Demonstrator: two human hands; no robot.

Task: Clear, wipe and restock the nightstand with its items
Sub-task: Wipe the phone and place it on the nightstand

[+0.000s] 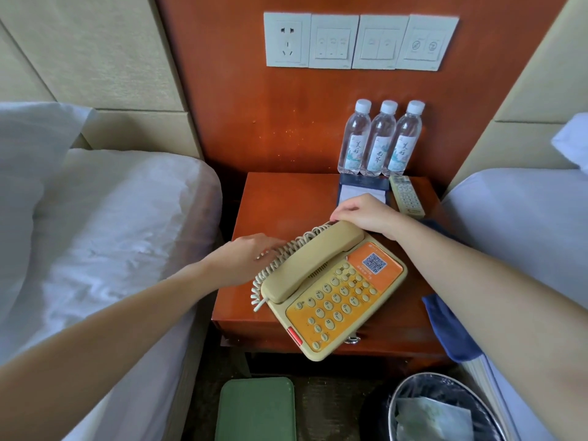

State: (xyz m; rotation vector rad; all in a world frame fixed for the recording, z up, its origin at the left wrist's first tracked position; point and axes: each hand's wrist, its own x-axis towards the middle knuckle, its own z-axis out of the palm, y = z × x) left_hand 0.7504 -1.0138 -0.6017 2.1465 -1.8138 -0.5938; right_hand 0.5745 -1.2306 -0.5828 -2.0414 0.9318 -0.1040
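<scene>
Now: three bottles (pixel 380 144), one telephone (pixel 331 291), one remote (pixel 406 195), one notepad (pixel 364 189).

three water bottles (pixel 380 140) stand at the nightstand's (pixel 280 202) back right corner, notepad (pixel 362 192) and remote (pixel 405 198) before them, telephone (pixel 331 291) overhanging the front edge.

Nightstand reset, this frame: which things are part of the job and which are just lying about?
Job:
nightstand
telephone, right hand gripping it, left hand at its cord
three water bottles
notepad
remote
blue cloth

Lying about:
bin
green box on the floor
beds
wall switches
</scene>
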